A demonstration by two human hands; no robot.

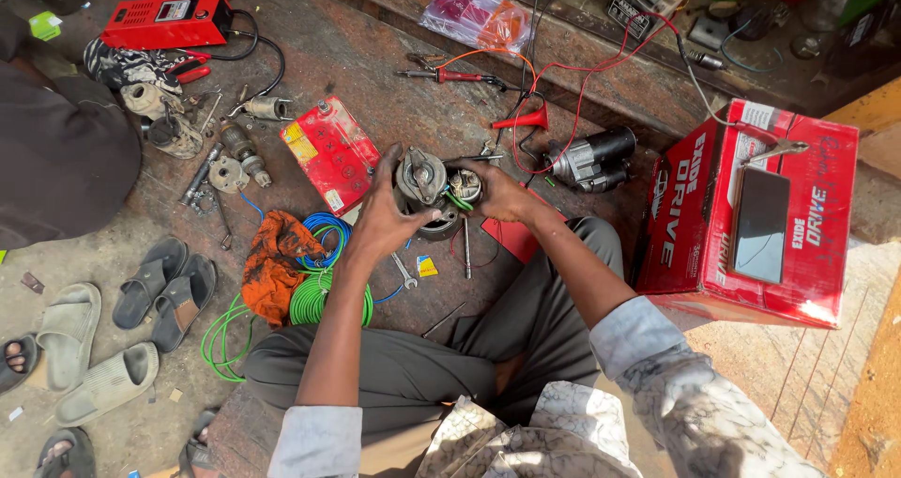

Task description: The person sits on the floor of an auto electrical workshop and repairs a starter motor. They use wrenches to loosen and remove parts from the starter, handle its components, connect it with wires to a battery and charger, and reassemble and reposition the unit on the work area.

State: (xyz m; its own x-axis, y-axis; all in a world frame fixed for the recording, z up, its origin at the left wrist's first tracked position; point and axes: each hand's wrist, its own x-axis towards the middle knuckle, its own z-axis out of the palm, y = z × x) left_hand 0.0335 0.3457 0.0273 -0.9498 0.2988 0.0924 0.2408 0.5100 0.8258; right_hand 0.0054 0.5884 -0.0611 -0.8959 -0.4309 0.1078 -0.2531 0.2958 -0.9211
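1. The red carton [751,211], with a dark phone lying on top, sits well right of the work; part of it runs out of frame.
2. The starter motor [427,192] rests on the floor before the crossed legs. Left hand [380,217] grips its body; right hand [497,194] clasps the end by the green wire.
3. Judgement: brace the body steadily and turn gently.
4. Fingers hide the joint.

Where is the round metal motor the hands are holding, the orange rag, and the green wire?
Round metal motor [424,185], head view, on its grey end cap.
Orange rag [272,264], head view, on the middle of the crumpled cloth.
Green wire [319,295], head view, on the coiled part.
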